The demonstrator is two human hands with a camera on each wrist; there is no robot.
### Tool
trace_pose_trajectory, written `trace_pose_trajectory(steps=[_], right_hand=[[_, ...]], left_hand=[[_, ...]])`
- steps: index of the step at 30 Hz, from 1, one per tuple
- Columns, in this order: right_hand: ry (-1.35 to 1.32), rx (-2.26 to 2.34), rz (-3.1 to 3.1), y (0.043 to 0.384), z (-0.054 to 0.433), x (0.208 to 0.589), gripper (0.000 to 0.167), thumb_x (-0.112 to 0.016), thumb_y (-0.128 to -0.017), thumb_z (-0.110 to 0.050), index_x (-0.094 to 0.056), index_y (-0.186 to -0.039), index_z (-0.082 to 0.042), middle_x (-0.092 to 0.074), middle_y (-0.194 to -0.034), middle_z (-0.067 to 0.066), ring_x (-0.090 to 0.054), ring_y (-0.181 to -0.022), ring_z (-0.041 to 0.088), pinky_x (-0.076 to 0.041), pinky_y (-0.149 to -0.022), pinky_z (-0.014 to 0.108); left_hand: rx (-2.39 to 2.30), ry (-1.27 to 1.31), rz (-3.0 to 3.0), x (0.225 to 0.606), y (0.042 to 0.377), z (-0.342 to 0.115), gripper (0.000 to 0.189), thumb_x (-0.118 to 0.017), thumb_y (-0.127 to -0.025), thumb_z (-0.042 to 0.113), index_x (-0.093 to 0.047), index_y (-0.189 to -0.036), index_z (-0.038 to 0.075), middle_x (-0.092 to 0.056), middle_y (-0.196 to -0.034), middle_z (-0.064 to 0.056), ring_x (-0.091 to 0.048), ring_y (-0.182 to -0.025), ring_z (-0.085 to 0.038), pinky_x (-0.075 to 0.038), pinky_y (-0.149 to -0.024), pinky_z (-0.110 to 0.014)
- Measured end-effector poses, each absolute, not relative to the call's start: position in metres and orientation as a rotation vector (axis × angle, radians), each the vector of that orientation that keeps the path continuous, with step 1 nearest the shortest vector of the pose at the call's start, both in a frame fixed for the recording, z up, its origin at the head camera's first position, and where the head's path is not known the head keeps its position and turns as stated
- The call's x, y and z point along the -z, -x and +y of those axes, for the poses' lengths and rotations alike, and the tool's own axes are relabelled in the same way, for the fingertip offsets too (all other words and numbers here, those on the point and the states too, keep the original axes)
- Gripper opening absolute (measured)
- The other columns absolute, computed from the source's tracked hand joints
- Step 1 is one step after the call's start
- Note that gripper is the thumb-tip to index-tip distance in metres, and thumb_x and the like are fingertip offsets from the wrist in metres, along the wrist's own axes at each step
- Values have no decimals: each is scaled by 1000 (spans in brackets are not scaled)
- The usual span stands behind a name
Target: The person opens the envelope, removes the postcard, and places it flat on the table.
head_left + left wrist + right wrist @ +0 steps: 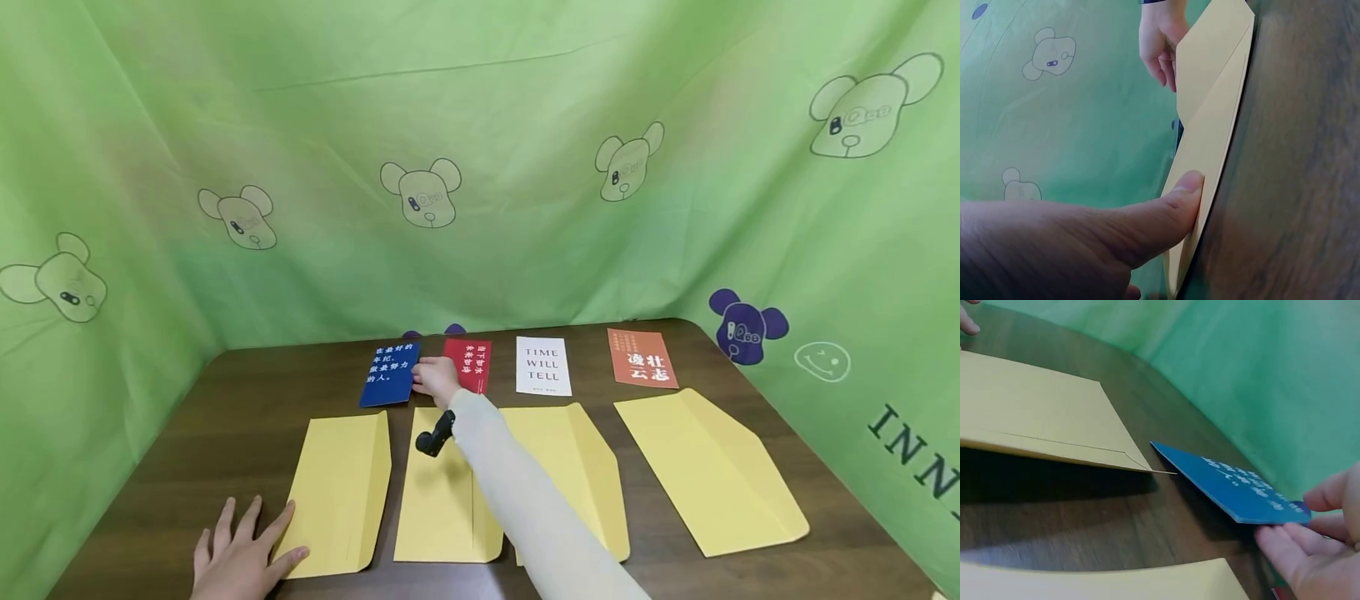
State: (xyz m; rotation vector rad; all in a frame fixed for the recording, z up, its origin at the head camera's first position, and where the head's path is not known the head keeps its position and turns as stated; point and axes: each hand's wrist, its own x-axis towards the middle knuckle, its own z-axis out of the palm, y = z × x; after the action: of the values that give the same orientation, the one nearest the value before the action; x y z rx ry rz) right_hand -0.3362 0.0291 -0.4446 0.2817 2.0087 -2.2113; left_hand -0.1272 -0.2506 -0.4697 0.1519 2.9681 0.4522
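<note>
My right hand [437, 379] pinches a blue card [387, 375] with white lettering by its right edge. In the right wrist view the blue card [1229, 484] is tilted up off the table at the end near the fingers [1285, 550]. With fingers spread, my left hand [243, 550] rests at the lower left corner of the leftmost yellow envelope [330, 492]. In the left wrist view its thumb [1172, 206] presses on that envelope [1210, 125]. The envelope's flap lies unfolded on its right side.
Right of the blue card lie a red card [476, 354], partly behind the right hand, a white card [543, 367] and an orange card [642, 358]. Several yellow envelopes, including the rightmost [705, 483], line the wooden table [180, 442]. A green curtain [510, 258] hangs behind.
</note>
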Motion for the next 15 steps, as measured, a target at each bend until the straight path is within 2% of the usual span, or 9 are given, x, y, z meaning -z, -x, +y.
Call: trace_pose_trajectory(steps=[5,10,15], right_hand=[[-155,2101,2027,336,29,439,53,-51,-97,0,-38,-147,9,-42,-150,24,-50,-129,41,-49,-98,44],[-53,2058,2047,330,28,431,56,-50,-98,-3,-34,-150,7,-34,-157,18,-35,-141,39,-38,-109,48],[72,2043,2011,307,40,421,62,-52,-96,-2,-28,-153,5,-27,-159,20,-33,-143,39,-33,-111,52]], left_hand=[[-436,-124,2951,472,131,-255,84,-55,-88,69,-47,-148,11,-26,-150,-37,-6,-138,-60,-7,-99,-80],[-427,-119,2927,476,132,-255,84,-52,-92,67,-43,-150,8,-24,-153,-34,-9,-138,-58,-7,-99,-81],[-493,-165,2946,476,131,-259,80,-48,-96,63,-35,-154,9,-25,-154,-32,-11,-138,-60,-7,-98,-81]])
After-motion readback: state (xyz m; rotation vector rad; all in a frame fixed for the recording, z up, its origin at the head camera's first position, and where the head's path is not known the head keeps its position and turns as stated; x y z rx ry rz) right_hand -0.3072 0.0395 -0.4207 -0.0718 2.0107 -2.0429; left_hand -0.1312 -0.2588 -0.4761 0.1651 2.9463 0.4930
